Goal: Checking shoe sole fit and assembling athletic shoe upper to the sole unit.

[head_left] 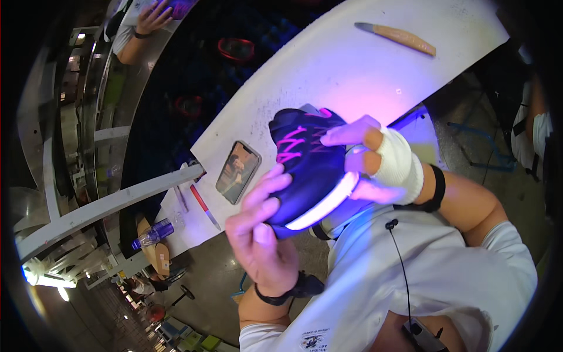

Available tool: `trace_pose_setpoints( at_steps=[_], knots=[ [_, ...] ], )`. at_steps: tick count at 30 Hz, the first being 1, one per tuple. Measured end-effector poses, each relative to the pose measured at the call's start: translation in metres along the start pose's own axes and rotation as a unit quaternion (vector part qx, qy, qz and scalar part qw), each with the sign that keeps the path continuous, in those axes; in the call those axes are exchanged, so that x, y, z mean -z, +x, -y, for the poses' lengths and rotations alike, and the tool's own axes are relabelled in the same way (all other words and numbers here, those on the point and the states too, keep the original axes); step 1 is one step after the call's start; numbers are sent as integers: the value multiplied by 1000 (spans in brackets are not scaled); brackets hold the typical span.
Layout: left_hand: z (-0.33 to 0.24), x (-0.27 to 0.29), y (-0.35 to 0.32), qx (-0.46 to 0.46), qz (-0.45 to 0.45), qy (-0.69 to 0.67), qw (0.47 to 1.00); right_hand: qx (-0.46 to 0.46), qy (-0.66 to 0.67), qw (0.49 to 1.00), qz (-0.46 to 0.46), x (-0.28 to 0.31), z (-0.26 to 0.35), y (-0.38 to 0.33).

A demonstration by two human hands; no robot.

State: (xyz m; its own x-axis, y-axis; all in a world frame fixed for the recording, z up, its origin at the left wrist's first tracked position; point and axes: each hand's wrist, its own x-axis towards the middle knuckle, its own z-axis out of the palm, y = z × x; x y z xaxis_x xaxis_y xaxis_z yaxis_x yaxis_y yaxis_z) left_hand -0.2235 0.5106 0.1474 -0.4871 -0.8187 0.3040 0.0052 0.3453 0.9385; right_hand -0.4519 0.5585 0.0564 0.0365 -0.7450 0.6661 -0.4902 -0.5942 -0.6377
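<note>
Violet glow over centre, dark fisheye-bent rim, slight blur.

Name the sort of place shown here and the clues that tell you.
Probably a shoe factory inspection bench: both hands hold a dark sneaker under violet light at a white worktable, a wooden-handled tool lies there, and another worker's hand is busy nearby.

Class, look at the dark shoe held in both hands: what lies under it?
Under the shoe you can see the left hand cupping its white sole and, beyond, the white table. The right hand grips its far side. The table directly beneath is covered.
</note>
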Motion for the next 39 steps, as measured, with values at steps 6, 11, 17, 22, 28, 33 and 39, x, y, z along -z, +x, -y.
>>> trace_pose_setpoints(
  at_steps=[6,11,17,22,28,33,39],
  knots=[
    [-9,33,27,-12,151,172,973,44,-3,999,-30,-28,-7,4],
    [1,37,16,-8,138,181,974,72,13,997,-14,-27,-11,12],
    [10,53,3,-14,122,164,979,-9,-12,1000,21,-27,-13,15],
    [31,86,-17,-9,132,107,985,-1,-69,994,84,-50,-27,-4],
    [11,57,-4,289,187,398,850,-79,-11,995,65,-66,-13,0],
    [20,38,-16,247,119,482,832,79,-106,991,28,-81,-23,-8],
    [-19,76,16,160,259,276,912,-86,-24,995,49,-50,-10,-23]
  ],
)
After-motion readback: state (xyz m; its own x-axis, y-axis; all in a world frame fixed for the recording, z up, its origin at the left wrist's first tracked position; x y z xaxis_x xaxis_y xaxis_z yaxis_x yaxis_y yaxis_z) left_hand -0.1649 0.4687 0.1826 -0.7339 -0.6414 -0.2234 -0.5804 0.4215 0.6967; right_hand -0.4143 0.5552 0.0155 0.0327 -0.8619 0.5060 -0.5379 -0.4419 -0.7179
